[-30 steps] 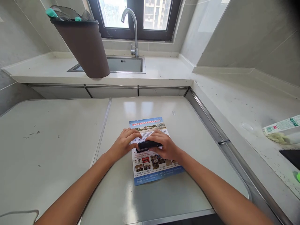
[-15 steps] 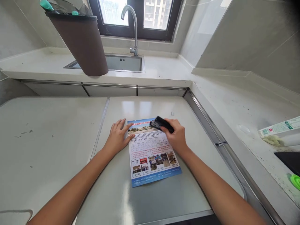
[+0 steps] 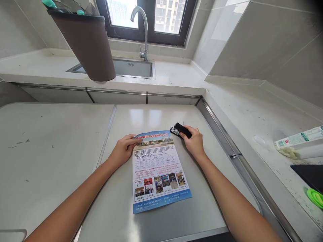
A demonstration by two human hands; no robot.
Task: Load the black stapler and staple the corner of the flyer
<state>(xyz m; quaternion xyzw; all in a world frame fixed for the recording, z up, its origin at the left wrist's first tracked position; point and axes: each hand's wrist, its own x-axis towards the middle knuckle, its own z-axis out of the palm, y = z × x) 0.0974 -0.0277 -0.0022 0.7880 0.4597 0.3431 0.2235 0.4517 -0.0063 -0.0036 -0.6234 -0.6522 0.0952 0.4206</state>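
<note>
A printed flyer [image 3: 161, 168] with a blue border, red heading and small photos lies on the pale table, its top edge slightly raised. At its upper left corner, my left hand [image 3: 123, 148] pinches the paper between thumb and fingers. My right hand [image 3: 194, 143] is wrapped around a black stapler [image 3: 182, 129], whose front end points left beside the flyer's upper right corner. The stapler's jaws are apart. Whether its tip touches the paper I cannot tell.
The table [image 3: 63, 151] has a seam left of the flyer. A brown bin [image 3: 84, 47] stands by the sink [image 3: 133, 69] and faucet [image 3: 145, 33]. On the right counter [image 3: 242, 101] lie a carton-like package [image 3: 300, 137], a dark flat object [image 3: 309, 174] and a green coil [image 3: 315, 197].
The stapler has moved right, from over the flyer's top edge to beside its corner. My left hand has gone from spread fingers to a pinch, and the flyer has shifted slightly toward me.
</note>
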